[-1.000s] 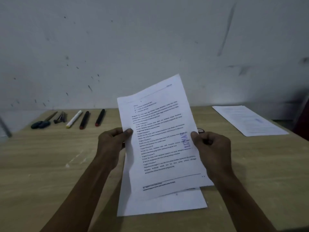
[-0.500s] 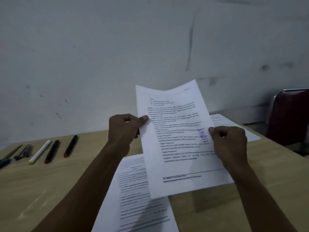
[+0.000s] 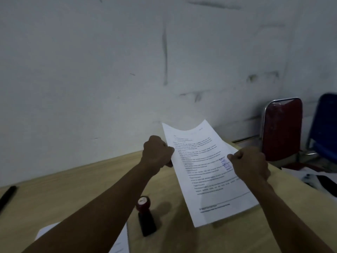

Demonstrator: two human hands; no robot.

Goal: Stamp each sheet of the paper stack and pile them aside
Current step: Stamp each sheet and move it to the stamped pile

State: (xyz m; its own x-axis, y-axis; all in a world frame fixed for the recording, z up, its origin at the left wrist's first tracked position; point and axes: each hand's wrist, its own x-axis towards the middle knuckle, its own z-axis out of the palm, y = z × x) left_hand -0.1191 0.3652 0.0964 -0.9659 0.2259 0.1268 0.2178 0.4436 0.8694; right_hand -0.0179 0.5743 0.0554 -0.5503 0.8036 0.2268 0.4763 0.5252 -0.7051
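Far left, on the table: a dark pen [image 3: 7,197] lay on the wooden table [image 3: 73,194], cut off by the frame edge.
Lower left: the paper stack [image 3: 116,243] lay flat on the table near the bottom edge, mostly hidden under the left forearm; only its white corners showed.
Centre, on the table: the stamp [image 3: 145,216], dark-bodied with a red knob on top, stood on the table between the two forearms, just right of the paper stack and touched by neither hand.
Left hand: the left hand [image 3: 157,152] was curled closed on the left edge of the sheet, thumb on the printed face.
Sheet: the sheet [image 3: 206,172] was held in the air above the table, printed side toward the camera, tilted with its top away and its top edge sagging in a curve; a blue stamp mark [image 3: 227,164] sat near its right edge, beside the right thumb.
Right hand: the right hand [image 3: 249,164] pinched the right edge of the sheet, fingers folded.
Right, past the table: a red chair [image 3: 281,130] with a chrome frame stood against the wall [image 3: 127,70], and a blue chair [image 3: 326,125] stood just beside it at the frame edge.
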